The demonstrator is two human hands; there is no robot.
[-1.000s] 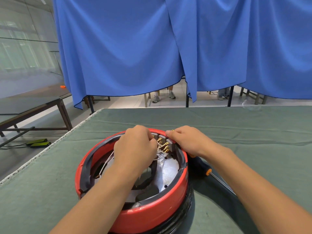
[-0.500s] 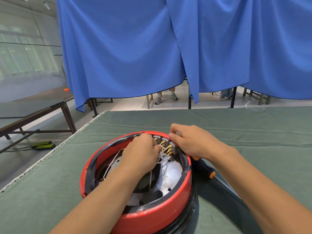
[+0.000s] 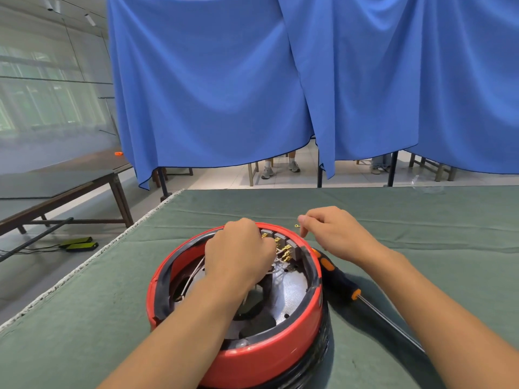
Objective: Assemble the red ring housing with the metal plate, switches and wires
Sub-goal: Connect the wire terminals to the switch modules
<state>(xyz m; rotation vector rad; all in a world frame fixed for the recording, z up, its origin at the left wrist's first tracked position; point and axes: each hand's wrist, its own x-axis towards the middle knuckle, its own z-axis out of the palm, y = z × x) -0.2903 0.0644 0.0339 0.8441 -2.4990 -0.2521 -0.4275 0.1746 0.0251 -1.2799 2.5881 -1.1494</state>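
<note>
The red ring housing (image 3: 266, 360) stands on the green-covered table, on top of a black ring (image 3: 323, 349). Inside it lies the shiny metal plate (image 3: 292, 293). Grey switches (image 3: 280, 238) with brass terminals sit along its far inner wall. White wires (image 3: 193, 273) run across the inside. My left hand (image 3: 238, 254) reaches into the housing, its fingers closed on the wires beside the switches; the fingertips are hidden. My right hand (image 3: 337, 234) hovers just behind the housing's far right rim, fingers loosely curled, holding nothing. A small brass terminal (image 3: 296, 226) lies on the cloth by its thumb.
A screwdriver (image 3: 337, 279) with a black and orange handle lies right of the housing, shaft pointing toward me. The table's left edge (image 3: 84, 265) runs diagonally. A clear plastic piece (image 3: 427, 186) sits at the far edge. Blue curtains hang behind, with a person's feet below them.
My right hand has lifted off the housing's far rim and moved right and back over the cloth. My left hand stays in the housing at the switches.
</note>
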